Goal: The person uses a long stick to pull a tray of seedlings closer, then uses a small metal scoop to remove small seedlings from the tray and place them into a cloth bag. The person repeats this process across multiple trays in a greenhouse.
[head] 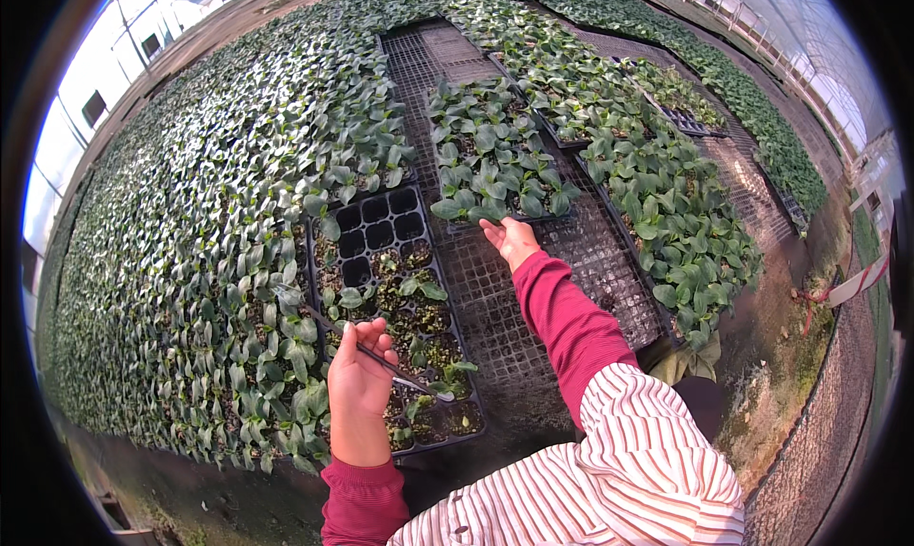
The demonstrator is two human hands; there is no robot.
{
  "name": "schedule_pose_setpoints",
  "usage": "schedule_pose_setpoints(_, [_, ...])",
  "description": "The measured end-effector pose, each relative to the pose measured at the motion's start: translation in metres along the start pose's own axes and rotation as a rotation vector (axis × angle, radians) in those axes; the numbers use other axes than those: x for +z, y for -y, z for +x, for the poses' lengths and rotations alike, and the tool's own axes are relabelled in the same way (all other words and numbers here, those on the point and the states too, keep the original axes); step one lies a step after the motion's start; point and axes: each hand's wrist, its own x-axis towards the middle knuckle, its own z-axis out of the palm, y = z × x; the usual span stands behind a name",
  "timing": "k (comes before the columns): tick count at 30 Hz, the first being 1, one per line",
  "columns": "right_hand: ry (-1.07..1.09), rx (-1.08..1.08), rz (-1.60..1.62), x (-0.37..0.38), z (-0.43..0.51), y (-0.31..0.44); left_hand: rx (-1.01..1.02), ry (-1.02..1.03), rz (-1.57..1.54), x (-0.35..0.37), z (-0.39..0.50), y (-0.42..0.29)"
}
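My left hand is closed around a thin tool with a dark handle and a light, shiny tip at its lower right end. The hand is above a black cell tray with several bare cells at the back and sparse small seedlings in the others. My right hand reaches forward to the front edge of a tray of broad-leaved seedlings. Its fingertips are at the leaves and rim; whether they grip the rim cannot be told.
Dense seedlings cover the left side. More seedling trays stand to the right, on a mesh bench. A dirt path runs along the right, beside a red cord. Clear greenhouse sheeting arches overhead.
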Motion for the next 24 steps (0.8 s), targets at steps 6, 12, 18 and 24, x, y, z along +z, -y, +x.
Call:
schedule_pose_setpoints(6, [-0.08, -0.08, 0.0, 0.005, 0.064, 0.03, -0.055, -0.005, 0.037, 0.007, 0.01, 0.014])
schedule_pose_setpoints(12, [0.005, 0.055, 0.019, 0.016, 0.093, 0.023, -0.078, 0.074, 0.061, -0.001, 0.018, 0.014])
schedule_pose_setpoints(18, [0.279, -0.029, -0.685, -0.013, -0.018, 0.104, -0.098, 0.132, 0.108, -0.006, 0.028, 0.015])
schedule_pose_setpoints(24, [0.02, -0.566, -0.966, -0.157, -0.237, 0.239, -0.104, 0.176, 0.21, -0.029, 0.047, 0.014])
